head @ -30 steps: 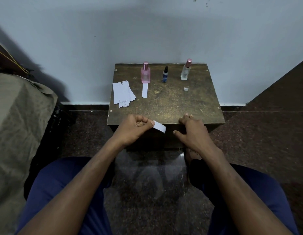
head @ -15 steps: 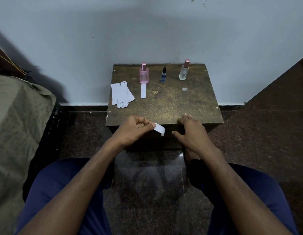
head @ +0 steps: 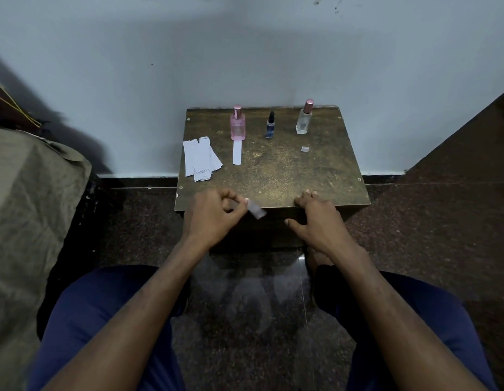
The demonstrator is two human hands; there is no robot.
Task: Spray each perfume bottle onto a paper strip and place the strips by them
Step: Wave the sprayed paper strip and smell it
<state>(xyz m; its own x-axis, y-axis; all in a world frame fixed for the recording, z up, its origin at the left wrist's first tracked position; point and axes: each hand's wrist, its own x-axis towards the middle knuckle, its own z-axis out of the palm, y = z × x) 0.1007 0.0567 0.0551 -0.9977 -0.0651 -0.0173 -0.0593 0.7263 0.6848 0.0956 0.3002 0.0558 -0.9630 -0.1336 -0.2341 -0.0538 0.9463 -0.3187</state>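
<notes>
Three perfume bottles stand in a row at the back of a small brown table (head: 273,176): a pink bottle (head: 237,124), a small dark blue bottle (head: 270,125) and a clear bottle with a pink cap (head: 304,117). One white strip (head: 237,152) lies right in front of the pink bottle. A pile of white strips (head: 201,159) lies at the table's left. My left hand (head: 214,215) pinches a paper strip (head: 256,210) at the table's front edge. My right hand (head: 320,218) rests on the front edge, fingers relaxed, holding nothing.
A tiny grey piece (head: 305,149) lies in front of the clear bottle. The table stands against a pale wall. A khaki cloth-covered bulk (head: 28,210) fills the left side. My knees in blue trousers are below, over a dark speckled floor.
My left hand's fingers have loosened a little and the held strip has shifted slightly and looks blurred. The right hand stays on the table edge.
</notes>
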